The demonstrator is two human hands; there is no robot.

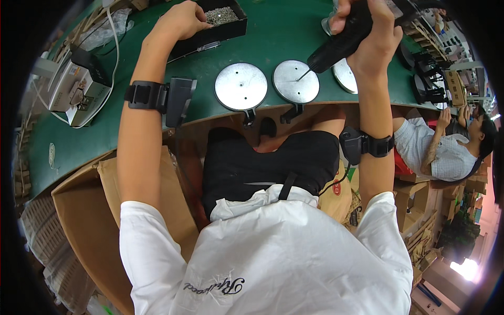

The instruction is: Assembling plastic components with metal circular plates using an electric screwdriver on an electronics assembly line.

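Head view, starting at the upper left of the frame: the left hand point(185, 20) bends over the edge of a black box point(231, 30) of small metal screws point(221, 16), its fingers drawn together; whether they pinch a screw cannot be told. To the lower right of that hand, a round pale left disc point(241, 86) lies flat near the close edge of the green desk point(268, 44), its black bracket point(249, 116) pointing down the frame. Just beside it, slightly right of the frame's centre line, lies the middle disc point(290, 84), lower left of the right hand point(375, 47). That hand is wrapped around a black power driver point(338, 47), whose long axis slants from upper right to lower left, so its thin bit ends over the middle disc's centre; contact is hard to confirm. By way of this tool, the right hand has the nearer reach; the left is well apart. Farther right, the driver and right hand partly cover a third disc point(344, 77).
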